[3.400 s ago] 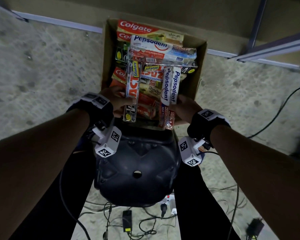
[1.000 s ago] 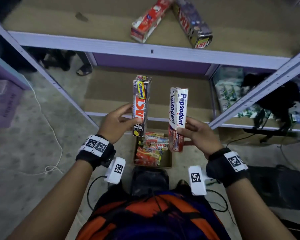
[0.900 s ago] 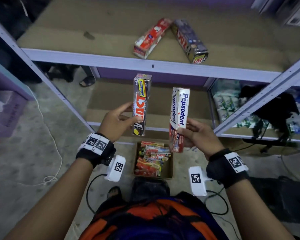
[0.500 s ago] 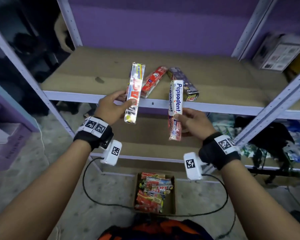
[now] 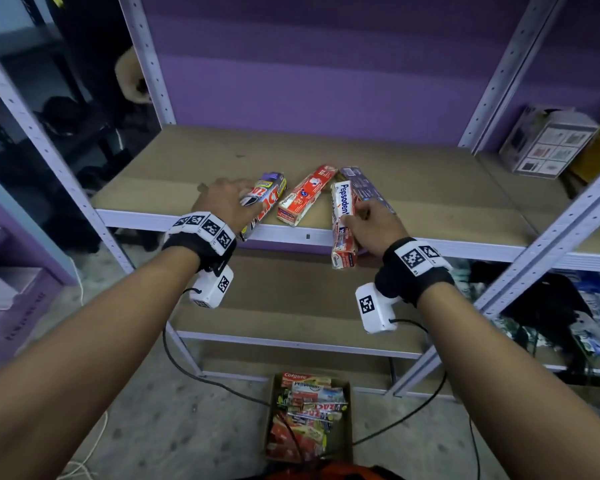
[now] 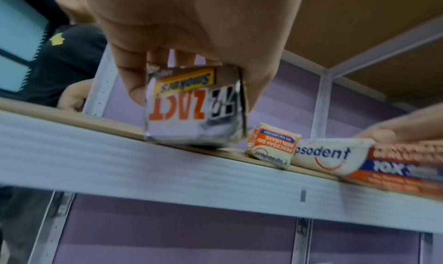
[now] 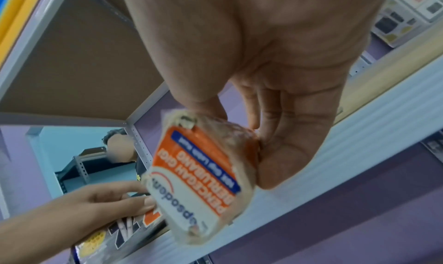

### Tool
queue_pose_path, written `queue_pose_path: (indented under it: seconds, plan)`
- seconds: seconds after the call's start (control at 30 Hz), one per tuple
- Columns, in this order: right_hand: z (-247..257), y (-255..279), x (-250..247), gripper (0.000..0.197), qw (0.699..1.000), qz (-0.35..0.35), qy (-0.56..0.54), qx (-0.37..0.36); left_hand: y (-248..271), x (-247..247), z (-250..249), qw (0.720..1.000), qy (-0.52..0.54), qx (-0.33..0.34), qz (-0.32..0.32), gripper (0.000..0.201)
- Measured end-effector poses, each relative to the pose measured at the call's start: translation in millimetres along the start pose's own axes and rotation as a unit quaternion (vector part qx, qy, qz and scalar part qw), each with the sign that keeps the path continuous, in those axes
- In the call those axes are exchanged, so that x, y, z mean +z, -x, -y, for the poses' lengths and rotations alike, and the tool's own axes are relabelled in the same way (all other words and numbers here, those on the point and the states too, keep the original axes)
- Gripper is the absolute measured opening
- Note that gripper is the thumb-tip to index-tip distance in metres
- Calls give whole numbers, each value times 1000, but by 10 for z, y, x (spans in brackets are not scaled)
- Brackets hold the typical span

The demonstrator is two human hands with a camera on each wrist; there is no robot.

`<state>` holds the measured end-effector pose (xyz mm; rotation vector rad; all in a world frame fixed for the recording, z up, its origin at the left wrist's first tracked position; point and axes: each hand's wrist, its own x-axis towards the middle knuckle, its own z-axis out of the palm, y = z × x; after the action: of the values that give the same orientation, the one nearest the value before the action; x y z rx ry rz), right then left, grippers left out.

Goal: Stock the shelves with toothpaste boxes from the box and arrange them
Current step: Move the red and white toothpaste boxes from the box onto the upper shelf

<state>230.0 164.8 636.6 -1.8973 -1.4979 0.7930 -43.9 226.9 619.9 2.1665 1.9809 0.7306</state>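
Shelf (image 5: 187, 188): brown board, two toothpaste boxes lying on it.
Your left hand (image 5: 222, 202): fingers grasp Zact box (image 5: 264, 199) at shelf edge.
Your right hand (image 5: 374, 226): fingers grasp Pepsodent box (image 5: 342, 220), overhanging edge.
Floor: carton (image 5: 309, 415) with more boxes.

A stockroom or shop back room, by the look of it. Slotted metal shelving (image 5: 492, 81) with bare board shelves (image 5: 413, 188) lines purple walls (image 5: 309, 64). A carton of toothpaste boxes (image 5: 307, 415) sits on the rough concrete floor (image 5: 174, 427).
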Motion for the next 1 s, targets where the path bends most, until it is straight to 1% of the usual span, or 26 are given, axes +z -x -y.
queue_pose_path:
  seconds: [0.13,0.23,0.33,0.43,0.5,0.57,0.63,0.7,0.77,0.8,0.83,0.87,0.93,0.97,1.0]
  plan:
    - [101,-95,0,39,997,-30,70,-23,-102,75,-109,998,-61,17,-4,46]
    - [214,-186,13,39,988,-33,141,-49,-197,112,-190,997,-77,4,13,50]
    - [297,-329,56,40,979,-31,194,-51,-273,109,-264,990,-126,-17,55,52]
    - [332,-437,115,37,974,-48,218,-49,-309,59,-280,984,-130,-26,116,56]
    - [344,-482,143,36,973,-81,209,-58,-313,7,-274,981,-127,-18,147,57]
    - [355,-524,151,44,968,-90,223,-72,-296,-67,-272,978,-116,9,172,58]
    - [359,-574,133,51,962,-72,251,-83,-264,-143,-267,976,-90,47,193,64]
    - [373,-602,70,52,953,-38,285,-92,-223,-223,-252,971,-77,79,211,75]
    - [383,-579,-29,52,939,7,325,-112,-190,-297,-230,962,-90,101,236,86]
    - [378,-554,-82,55,935,33,332,-122,-181,-331,-219,957,-101,110,250,91]
    - [354,-517,-129,61,931,64,335,-130,-168,-363,-209,951,-109,116,263,94]
    - [330,-465,-169,72,925,96,341,-135,-162,-392,-203,948,-115,120,272,94]
    - [284,-374,-216,89,908,143,363,-152,-169,-434,-195,948,-113,133,266,85]
    - [257,-352,-224,90,905,145,366,-163,-183,-445,-191,951,-107,138,255,78]
    - [240,-342,-228,86,907,134,360,-173,-196,-454,-184,955,-101,139,243,73]
